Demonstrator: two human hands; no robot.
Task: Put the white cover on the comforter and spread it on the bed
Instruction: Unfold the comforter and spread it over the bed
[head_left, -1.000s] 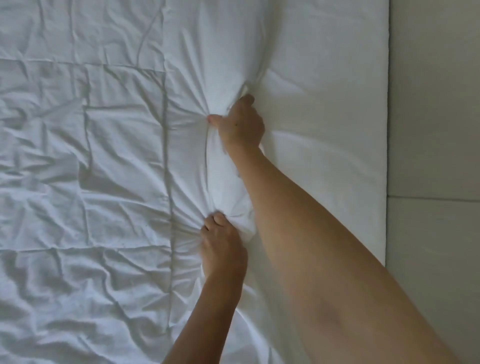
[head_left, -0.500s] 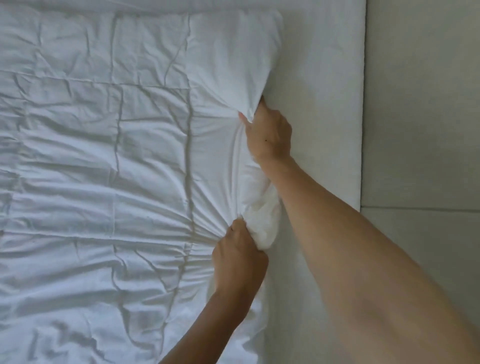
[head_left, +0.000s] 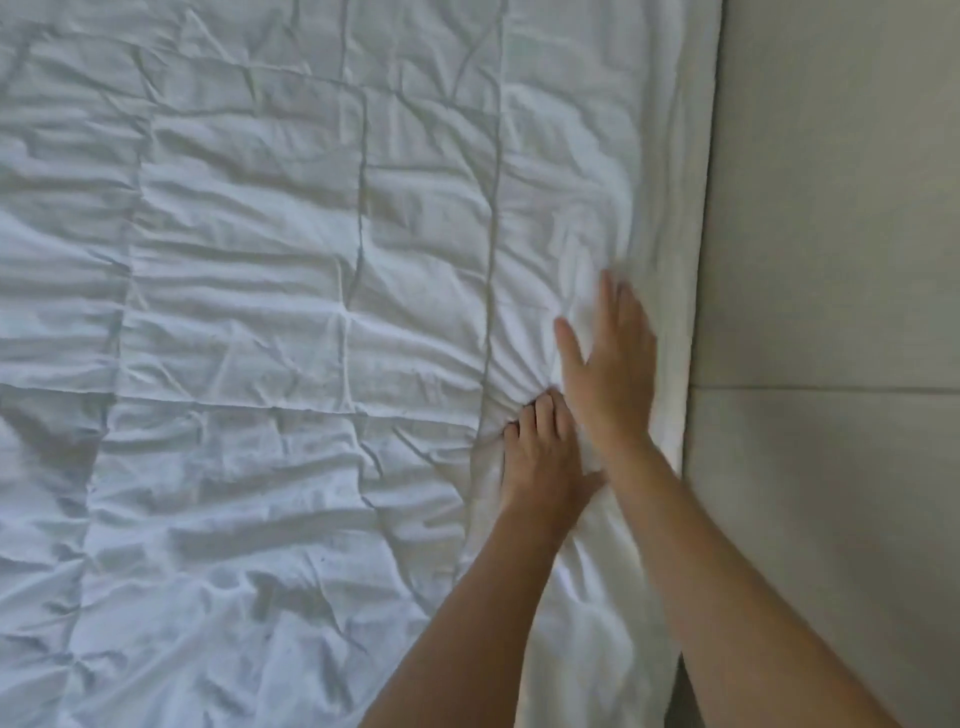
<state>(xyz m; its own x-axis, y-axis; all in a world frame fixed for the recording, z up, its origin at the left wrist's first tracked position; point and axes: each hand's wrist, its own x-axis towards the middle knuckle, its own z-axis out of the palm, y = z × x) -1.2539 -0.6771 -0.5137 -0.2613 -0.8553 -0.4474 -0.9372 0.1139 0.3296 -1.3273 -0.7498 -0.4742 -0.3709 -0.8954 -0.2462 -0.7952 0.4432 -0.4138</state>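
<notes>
A white quilted comforter lies spread and wrinkled over the bed, filling most of the view. Its right edge reaches nearly to the side of the bed. My left hand presses down near that edge with fingers curled into a bunch of the white fabric. My right hand lies flat just beyond it, fingers stretched out and blurred, palm on the fabric and holding nothing. I cannot tell the cover from the comforter here.
A strip of pale tiled floor runs along the right of the bed, with one grout line across it.
My right hand has let go of the gripped fold and now lies flat and open on the fabric. The comforter edge has shifted right toward the side of the bed. My left hand keeps its grip.
</notes>
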